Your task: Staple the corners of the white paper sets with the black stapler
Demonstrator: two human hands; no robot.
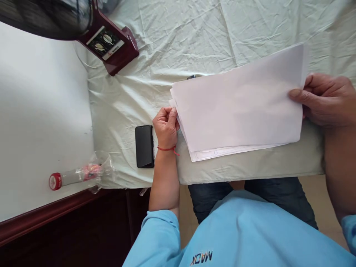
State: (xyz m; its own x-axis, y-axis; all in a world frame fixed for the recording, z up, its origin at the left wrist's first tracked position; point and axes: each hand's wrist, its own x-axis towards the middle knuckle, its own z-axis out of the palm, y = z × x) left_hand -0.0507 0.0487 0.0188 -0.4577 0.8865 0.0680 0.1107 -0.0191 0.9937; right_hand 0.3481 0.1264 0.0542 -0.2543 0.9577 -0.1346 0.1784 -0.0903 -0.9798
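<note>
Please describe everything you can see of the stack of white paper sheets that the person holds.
The stack of paper sheets is plain white and blank on top, several sheets loosely fanned so the lower edges show separately; a bottom sheet bears faint printed lines. It lies nearly flat over the edge of the pale cloth-covered surface. The left hand pinches its left corner, and the right hand grips its right edge, thumb on top.

Open rumpled sheet (222,33) beyond the paper stack (239,104); phone (144,146) just left.

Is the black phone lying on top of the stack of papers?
No, the phone lies on the cloth beside the left hand, apart from the papers.
</note>
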